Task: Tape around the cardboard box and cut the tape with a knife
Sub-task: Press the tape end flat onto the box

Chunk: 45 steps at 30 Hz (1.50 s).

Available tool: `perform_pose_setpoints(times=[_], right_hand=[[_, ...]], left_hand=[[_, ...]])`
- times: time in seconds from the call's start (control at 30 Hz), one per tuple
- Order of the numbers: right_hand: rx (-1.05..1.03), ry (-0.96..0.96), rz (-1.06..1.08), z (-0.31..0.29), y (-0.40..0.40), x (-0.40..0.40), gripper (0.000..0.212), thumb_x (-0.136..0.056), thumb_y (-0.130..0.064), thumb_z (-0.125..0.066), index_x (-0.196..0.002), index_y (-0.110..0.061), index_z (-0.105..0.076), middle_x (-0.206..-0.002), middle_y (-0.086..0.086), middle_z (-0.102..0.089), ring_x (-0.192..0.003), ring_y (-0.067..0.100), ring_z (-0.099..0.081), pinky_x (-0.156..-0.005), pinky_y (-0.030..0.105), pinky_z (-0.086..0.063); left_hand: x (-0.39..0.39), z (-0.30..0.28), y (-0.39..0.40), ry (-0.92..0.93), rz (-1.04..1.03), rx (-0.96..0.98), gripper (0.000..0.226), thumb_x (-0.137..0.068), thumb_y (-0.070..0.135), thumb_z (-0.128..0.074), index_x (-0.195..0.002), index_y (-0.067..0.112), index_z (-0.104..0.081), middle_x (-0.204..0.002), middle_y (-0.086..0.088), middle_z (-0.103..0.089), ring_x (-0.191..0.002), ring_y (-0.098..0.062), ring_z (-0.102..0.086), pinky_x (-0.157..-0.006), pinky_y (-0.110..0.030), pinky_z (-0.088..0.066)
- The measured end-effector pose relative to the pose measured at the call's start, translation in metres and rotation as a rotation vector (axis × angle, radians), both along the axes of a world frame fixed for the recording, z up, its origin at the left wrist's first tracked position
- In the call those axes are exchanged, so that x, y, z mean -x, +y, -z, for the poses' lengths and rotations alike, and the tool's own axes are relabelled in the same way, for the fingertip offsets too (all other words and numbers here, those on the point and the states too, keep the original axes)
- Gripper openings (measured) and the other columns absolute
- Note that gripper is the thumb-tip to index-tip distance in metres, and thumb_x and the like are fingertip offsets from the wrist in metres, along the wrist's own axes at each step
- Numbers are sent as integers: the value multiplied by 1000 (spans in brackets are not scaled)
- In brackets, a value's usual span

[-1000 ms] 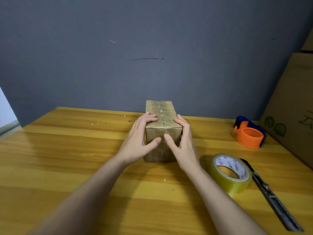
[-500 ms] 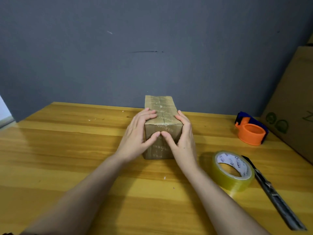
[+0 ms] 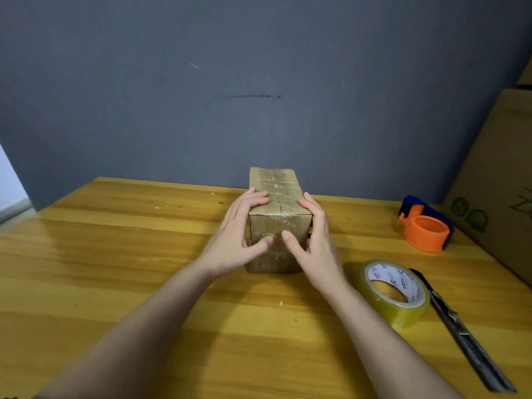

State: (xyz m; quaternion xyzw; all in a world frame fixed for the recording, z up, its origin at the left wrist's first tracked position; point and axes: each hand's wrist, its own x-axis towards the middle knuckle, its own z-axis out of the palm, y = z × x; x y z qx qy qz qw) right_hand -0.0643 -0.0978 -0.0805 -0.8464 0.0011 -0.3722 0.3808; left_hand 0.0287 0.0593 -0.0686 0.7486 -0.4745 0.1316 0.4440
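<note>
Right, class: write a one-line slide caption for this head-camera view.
Both hands, left hand and right hand, grip the cardboard box; tape roll and knife lie nearby.

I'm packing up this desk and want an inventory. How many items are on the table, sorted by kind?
Cardboard boxes: 2, the small cardboard box that both hands hold, and the large cardboard box at the right edge
Tape rolls: 1, the clear tape roll
Tape dispensers: 1, the orange tape dispenser
Knives: 1, the utility knife
Total: 5
</note>
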Motion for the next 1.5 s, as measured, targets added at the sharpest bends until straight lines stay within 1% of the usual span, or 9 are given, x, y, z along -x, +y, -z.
perform_pose_setpoints(times=[0.13, 0.27, 0.57, 0.77, 0.83, 1.0, 1.17, 1.3, 1.5], right_hand=[[-211, -70, 197, -6, 28, -13, 65, -73, -62, -53, -124, -24, -40, -145, -7, -41, -131, 8, -40, -105, 30, -37], [-157, -117, 299, -4, 31, -18, 63, -73, -63, -56, -121, -25, -41, -142, -7, -45, -130, 12, -44, -101, 40, -42], [19, -87, 226, 3, 16, -10, 68, -75, -55, -62, -131, -23, -37, -148, -8, -37, -135, 8, -37, -101, 28, -38], [63, 64, 21, 0, -3, 2, 84, -74, -39, -75, -140, -28, -26, -155, -12, -21, -141, -3, -20, -101, 5, -24], [62, 126, -9, -1, -7, 5, 89, -72, -34, -78, -142, -31, -22, -155, -12, -19, -140, -3, -18, -102, 9, -27], [-28, 274, -46, -7, -6, 13, 98, -70, -17, -78, -137, -50, -14, -145, -5, -41, -128, 17, -47, -100, 38, -46], [-145, 284, -73, -11, 2, 20, 98, -73, -12, -70, -134, -59, -9, -134, -7, -52, -115, 17, -58, -93, 41, -51], [-198, 297, -56, -11, 8, 22, 100, -79, -20, -68, -137, -58, 5, -141, -11, -46, -123, 15, -52, -99, 42, -48], [-84, 272, 69, -21, -2, 41, 76, -86, -28, -63, -146, -31, -18, -149, -5, -34, -133, 12, -39, -108, 39, -38]], left_hand=[[3, 0, -9, 114, -24, 181, 35, -89, 42, -42, -121, 26, -47, -134, 7, -48, -139, -5, -27, -115, -33, -24], [3, 3, -12, 41, -82, 162, 34, -92, 41, -41, -121, 25, -47, -131, 10, -48, -137, -3, -29, -114, -28, -25], [-2, 5, -4, -83, -53, 51, 47, -89, 36, -50, -132, 18, -41, -141, 4, -41, -141, -5, -23, -116, -26, -20], [-7, 5, 2, -119, -40, -53, 69, -78, 40, -64, -137, 21, -33, -147, 9, -32, -144, -5, -13, -117, -24, -13], [-6, 5, 2, -120, -43, -82, 77, -74, 36, -72, -138, 21, -31, -149, 8, -29, -145, -7, -11, -118, -28, -13], [13, 3, -5, 182, 45, 85, 68, -73, 15, -64, -133, 26, -33, -151, 13, -20, -141, 1, -16, -116, -34, -22], [30, 0, -16, 351, 11, 223, 64, -79, 15, -47, -139, 25, -26, -154, 9, -17, -139, 7, -13, -118, -27, -15], [34, -2, -15, 460, -13, 234, 69, -86, 27, -47, -146, 30, -14, -156, 8, -15, -143, -3, -14, -120, -37, -15], [61, -15, -15, 99, -376, 221, 57, -89, 34, -46, -141, 19, -29, -148, -1, -28, -138, -14, -26, -114, -31, -21]])
